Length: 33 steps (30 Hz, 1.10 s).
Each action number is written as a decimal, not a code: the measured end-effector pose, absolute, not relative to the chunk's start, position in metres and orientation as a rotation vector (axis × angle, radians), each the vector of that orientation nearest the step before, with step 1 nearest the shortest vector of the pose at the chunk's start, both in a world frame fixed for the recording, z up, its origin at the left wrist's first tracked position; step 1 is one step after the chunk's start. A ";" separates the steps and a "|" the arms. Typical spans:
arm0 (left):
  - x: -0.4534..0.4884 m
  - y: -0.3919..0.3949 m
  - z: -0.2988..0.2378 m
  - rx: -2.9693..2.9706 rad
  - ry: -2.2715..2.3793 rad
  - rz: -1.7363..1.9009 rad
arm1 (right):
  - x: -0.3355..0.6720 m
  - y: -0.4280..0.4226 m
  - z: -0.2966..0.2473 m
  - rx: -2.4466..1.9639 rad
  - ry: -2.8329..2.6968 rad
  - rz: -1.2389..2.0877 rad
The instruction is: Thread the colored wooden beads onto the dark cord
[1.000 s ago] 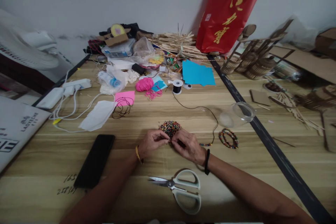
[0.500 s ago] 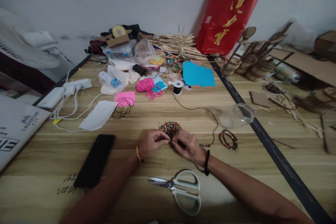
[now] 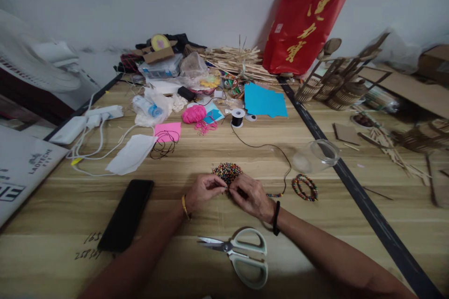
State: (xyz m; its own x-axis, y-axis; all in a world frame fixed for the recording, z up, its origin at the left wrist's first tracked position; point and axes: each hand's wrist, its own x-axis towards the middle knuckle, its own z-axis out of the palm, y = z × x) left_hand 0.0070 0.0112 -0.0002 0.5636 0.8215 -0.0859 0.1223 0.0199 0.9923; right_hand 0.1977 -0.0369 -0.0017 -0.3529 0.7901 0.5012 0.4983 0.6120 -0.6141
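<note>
A pile of small multicoloured beads (image 3: pixel 228 170) lies on the wooden table just beyond my fingertips. My left hand (image 3: pixel 206 190) is closed in a pinch at the near edge of the pile; what sits between its fingertips is too small to name. Facing it, almost touching, my right hand (image 3: pixel 252 195) pinches the beaded cord, whose tip is hidden by the fingers. Threaded beads (image 3: pixel 274 195) emerge behind the right wrist, and their black cord (image 3: pixel 289 163) curves back to a spool (image 3: pixel 237 118). A coiled bead bracelet (image 3: pixel 305 187) lies to the right.
Scissors (image 3: pixel 233 250) with pale handles lie near me, below my hands. At left is a black phone (image 3: pixel 126 215). A clear plastic jar (image 3: pixel 321 153) lies at right. Pink yarn (image 3: pixel 194 113), blue paper (image 3: pixel 265 100) and a red bag (image 3: pixel 308 18) are farther back.
Both hands stay pinched at the same spot by the bead pile, with hardly any visible movement. The view has shifted very slightly.
</note>
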 end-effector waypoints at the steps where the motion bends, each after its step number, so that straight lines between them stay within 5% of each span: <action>1: 0.007 0.011 0.000 1.474 0.852 0.663 | 0.198 -0.037 -0.002 -1.014 -2.026 0.456; 33: 0.006 0.012 -0.001 1.553 0.829 0.671 | 0.197 -0.037 -0.003 -0.984 -2.051 0.439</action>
State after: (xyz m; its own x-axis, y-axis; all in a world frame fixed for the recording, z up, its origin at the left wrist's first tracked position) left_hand 0.0056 0.0116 -0.0008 0.5807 0.8134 -0.0349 0.1357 -0.0544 0.9893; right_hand 0.1974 -0.0370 -0.0026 -0.3760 0.7704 0.5149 0.4921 0.6368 -0.5935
